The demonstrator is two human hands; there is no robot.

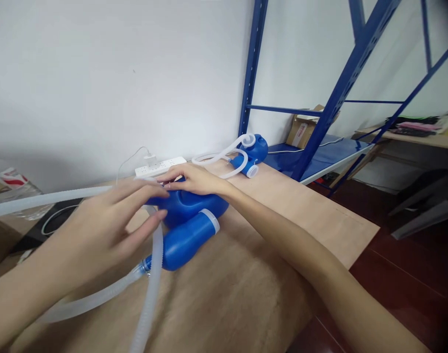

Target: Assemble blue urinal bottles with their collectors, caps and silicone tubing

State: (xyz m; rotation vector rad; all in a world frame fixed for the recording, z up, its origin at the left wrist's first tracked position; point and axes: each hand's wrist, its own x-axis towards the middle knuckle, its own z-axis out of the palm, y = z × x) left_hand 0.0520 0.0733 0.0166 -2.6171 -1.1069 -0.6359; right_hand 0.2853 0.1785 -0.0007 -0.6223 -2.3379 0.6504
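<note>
A blue plastic bottle (180, 211) with a moulded grip lies on the wooden table. My right hand (194, 179) reaches over its top, with bent fingers closed on the neck end. My left hand (113, 220) is at the same end, fingers and thumb around the blue neck; the exact contact is partly hidden. In front lies a smaller blue cup-like piece (187, 240) with a white rim cap (210, 220). A clear connector (139, 268) joins it to a translucent corrugated hose (95, 296). Another stretch of hose (154, 274) hangs past my left thumb.
A similar blue bottle (259, 147) with a coiled hose lies at the table's far end. By the wall is a white power strip (161, 166). A blue metal rack (319, 127) holding a cardboard box (301, 132) stands right. Clear plastic packaging (21, 191) lies left.
</note>
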